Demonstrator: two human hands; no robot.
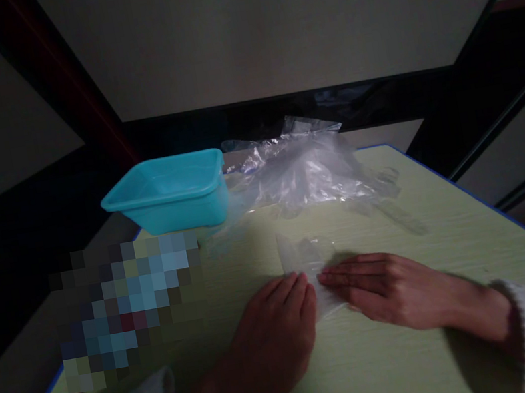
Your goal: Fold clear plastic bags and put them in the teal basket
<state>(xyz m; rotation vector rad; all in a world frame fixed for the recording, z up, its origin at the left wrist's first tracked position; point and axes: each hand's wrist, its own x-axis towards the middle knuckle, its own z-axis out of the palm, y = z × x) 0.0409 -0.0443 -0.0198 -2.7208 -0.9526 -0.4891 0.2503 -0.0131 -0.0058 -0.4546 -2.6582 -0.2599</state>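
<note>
My left hand (278,329) lies flat on the pale green table (453,237), fingers stretched out and pressing the near edge of a small clear plastic piece (304,258). My right hand (385,287) also lies flat with its fingers together, its fingertips on the same plastic piece and almost touching the left fingertips. Both wrists wear white knitted sleeves.
A turquoise plastic tub (168,194) stands at the table's far left. A heap of crumpled clear plastic bags (306,168) lies beside it at the far middle. A blurred patch covers something at the left. The table has a blue rim.
</note>
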